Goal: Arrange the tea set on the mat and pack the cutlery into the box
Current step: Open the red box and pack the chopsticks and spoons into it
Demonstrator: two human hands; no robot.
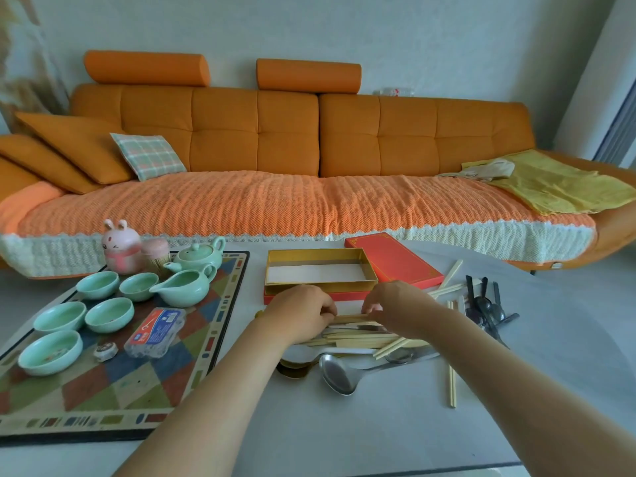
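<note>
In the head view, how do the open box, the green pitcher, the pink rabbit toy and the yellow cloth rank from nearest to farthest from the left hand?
1. Open box, just behind the left hand, which holds chopsticks.
2. Green pitcher, to the left, on the mat.
3. Pink rabbit toy, farther back at the left.
4. Yellow cloth, far right, on the sofa.

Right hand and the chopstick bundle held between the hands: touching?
Touching. Head view: the right hand pinches one end of the chopstick bundle with its fingertips; the left hand grips the other end.
</note>
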